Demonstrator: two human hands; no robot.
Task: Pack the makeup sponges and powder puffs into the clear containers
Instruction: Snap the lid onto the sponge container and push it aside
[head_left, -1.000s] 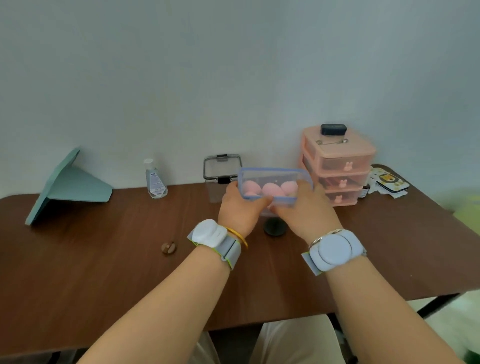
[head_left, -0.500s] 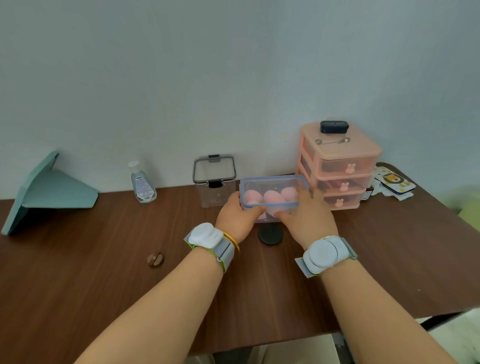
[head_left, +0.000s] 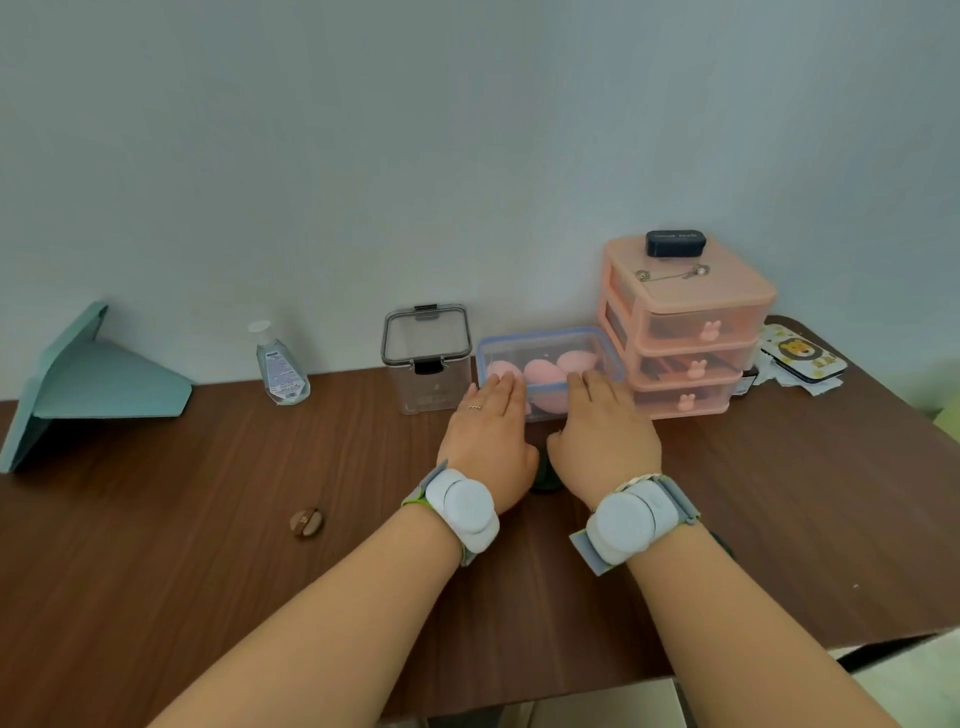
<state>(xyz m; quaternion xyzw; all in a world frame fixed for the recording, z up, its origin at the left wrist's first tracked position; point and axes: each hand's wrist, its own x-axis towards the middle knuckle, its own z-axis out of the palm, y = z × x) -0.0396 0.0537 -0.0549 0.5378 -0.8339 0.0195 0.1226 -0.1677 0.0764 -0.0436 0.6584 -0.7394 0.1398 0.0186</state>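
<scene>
A clear container with a blue-rimmed lid stands on the brown table near the wall, between a tall clear container and a pink drawer unit. Pink makeup sponges lie inside it. My left hand and my right hand lie flat, fingers stretched forward, with the fingertips touching the container's front edge. Neither hand wraps around it. A black round object shows partly between my wrists.
The pink three-drawer unit carries a black case on top. A lion-print case lies at the far right. A sanitiser bottle, a teal folded stand and a small brown object are on the left.
The blue-rimmed container, held up in both hands before, has gone down and back onto the table by the wall. My fingers have uncurled from its sides and now lie flat.
</scene>
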